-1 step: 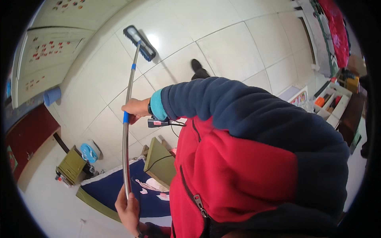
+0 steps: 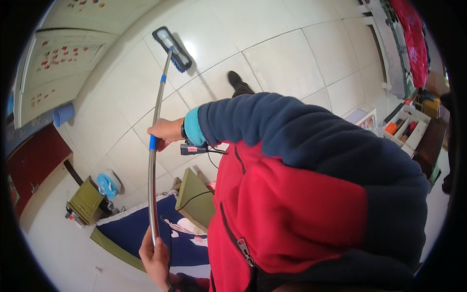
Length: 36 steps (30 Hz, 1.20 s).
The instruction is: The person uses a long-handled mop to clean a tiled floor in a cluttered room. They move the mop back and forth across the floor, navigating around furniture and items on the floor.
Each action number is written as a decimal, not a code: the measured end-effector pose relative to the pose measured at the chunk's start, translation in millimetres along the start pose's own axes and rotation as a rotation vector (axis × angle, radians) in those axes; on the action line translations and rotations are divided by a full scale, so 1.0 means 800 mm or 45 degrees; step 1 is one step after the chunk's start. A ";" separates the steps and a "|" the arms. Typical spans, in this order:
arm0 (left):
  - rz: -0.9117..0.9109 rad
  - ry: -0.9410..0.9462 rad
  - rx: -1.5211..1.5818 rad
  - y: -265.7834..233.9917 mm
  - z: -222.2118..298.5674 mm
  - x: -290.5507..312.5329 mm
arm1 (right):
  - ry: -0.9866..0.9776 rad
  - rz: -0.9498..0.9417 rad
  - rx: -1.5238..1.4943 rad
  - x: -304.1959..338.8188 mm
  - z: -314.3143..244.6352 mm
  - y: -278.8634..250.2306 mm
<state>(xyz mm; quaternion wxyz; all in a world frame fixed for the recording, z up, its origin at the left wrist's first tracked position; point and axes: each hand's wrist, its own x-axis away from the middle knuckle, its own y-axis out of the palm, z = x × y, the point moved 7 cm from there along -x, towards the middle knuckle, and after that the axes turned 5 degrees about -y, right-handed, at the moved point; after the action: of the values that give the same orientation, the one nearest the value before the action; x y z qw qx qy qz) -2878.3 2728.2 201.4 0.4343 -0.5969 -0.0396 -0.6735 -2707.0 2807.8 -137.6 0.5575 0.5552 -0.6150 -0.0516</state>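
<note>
A long-handled floor brush [image 2: 158, 104] runs from lower left up to the far tiles. Its rectangular head [image 2: 176, 54], dark-edged with blue bristles, rests on the floor. Up the metal pole, my right hand [image 2: 168, 132], in a navy sleeve with a teal cuff, is closed around it just above a blue collar [image 2: 152, 143]. Lower down, near the pole's end, my left hand [image 2: 155, 258] also grips it, with the thumb along the pole. A small black device [image 2: 193, 149] with a cord hangs below my right wrist.
Pale cabinets [image 2: 63, 63] line the left, with a blue bin [image 2: 63, 116] beside them. Nearer are a dark red panel [image 2: 39, 168], a green cabinet [image 2: 86, 202] and a blue-and-white bucket [image 2: 108, 185]. A dark shoe [image 2: 235, 78] stands on the tiles. Open drawers [image 2: 406, 126] are at right.
The brush head has shifted slightly, a little farther and to the right. The dark shoe has moved a little to the left. Both hands keep their hold on the pole.
</note>
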 end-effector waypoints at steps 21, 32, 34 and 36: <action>0.897 0.640 0.616 -0.180 0.199 -0.033 | 0.080 -0.236 -0.943 -0.211 -0.350 0.140; 1.027 0.239 0.739 -0.305 -0.047 -0.189 | -0.447 0.074 -1.171 -0.425 -0.522 0.134; 1.148 0.389 0.592 -0.350 -0.050 -0.210 | -0.464 0.241 -1.317 -0.459 -0.521 0.130; 1.017 0.322 0.581 -0.392 -0.049 -0.249 | -0.552 0.158 -1.234 -0.485 -0.534 0.140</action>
<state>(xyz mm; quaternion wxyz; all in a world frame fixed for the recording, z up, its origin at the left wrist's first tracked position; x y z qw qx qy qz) -3124.2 3007.2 169.2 0.7806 -0.3679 0.0992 -0.4954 -2552.2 3374.9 -145.5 0.6122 0.1732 -0.6534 -0.4102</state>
